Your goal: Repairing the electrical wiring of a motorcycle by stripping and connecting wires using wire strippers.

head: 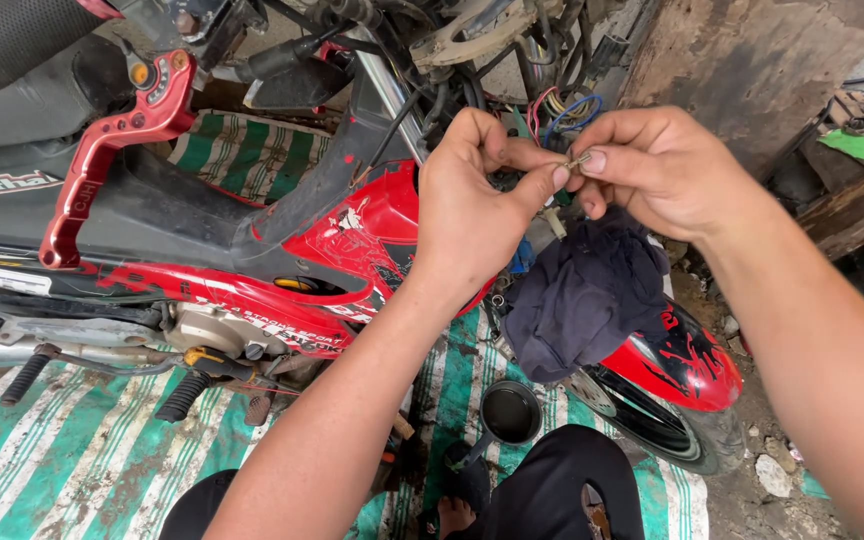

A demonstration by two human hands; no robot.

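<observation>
- The left hand [472,215] and the right hand [652,165] meet fingertip to fingertip above a red and black motorcycle [352,240] lying on its side.
- Both hands pinch one small metal part [578,160] between thumb and forefinger; it is too small to tell what kind.
- A dark blue crumpled cloth [587,295] lies on the red front fender, just below the hands.
- A bundle of red, blue and yellow wires [562,110] shows behind the fingers.
- A red metal brake lever [102,160] sticks out at the left.
- A small black round cup [510,412] sits on the green and white striped mat [72,450] beside the front wheel.
</observation>
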